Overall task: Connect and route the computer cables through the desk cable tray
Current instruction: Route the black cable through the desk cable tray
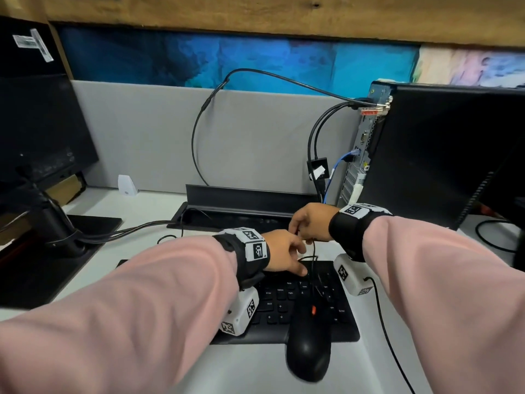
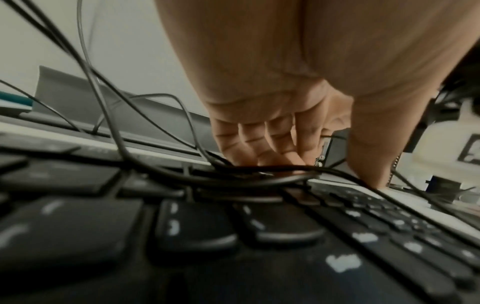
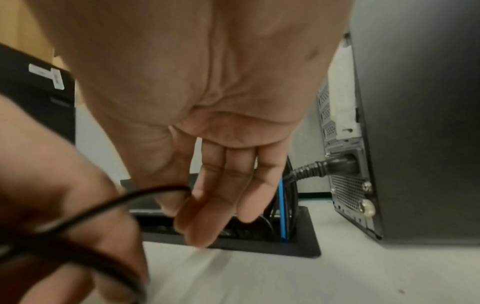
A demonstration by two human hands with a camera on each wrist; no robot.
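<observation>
Now, line by line:
Left grip: left hand (image 1: pixel 285 255) hovers over the far right corner of the black keyboard (image 1: pixel 295 301); fingers (image 2: pixel 275 142) curled down onto a bundle of thin black cable (image 2: pixel 233 176) lying across the keys, holding it there.
Right grip: right hand (image 1: pixel 311 221) just beyond and to the right of the left one, nearly touching it; thumb and forefinger pinch the same thin black cable (image 3: pixel 145 194), the other fingers (image 3: pixel 233 185) hanging straight and relaxed.
Cable: runs from the right hand's pinch down past the left hand; its loops sit on the keyboard right under both hands.
Cable tray: black slot (image 1: pixel 227 216) sunk in the white tabletop (image 1: pixel 136 206), directly beyond the right hand; its lid stands open behind it, and several cables already drop into it.
Mouse: black mouse (image 1: pixel 308 346) on the near edge of the keyboard, nearer the person than both hands.
Computer tower: black tower (image 1: pixel 443 155) to the right of the right hand, rear panel facing left, with a blue cable (image 1: pixel 335 169) and black leads plugged in.
Monitor: black monitor (image 1: pixel 37 118) far to the left of the left hand.
</observation>
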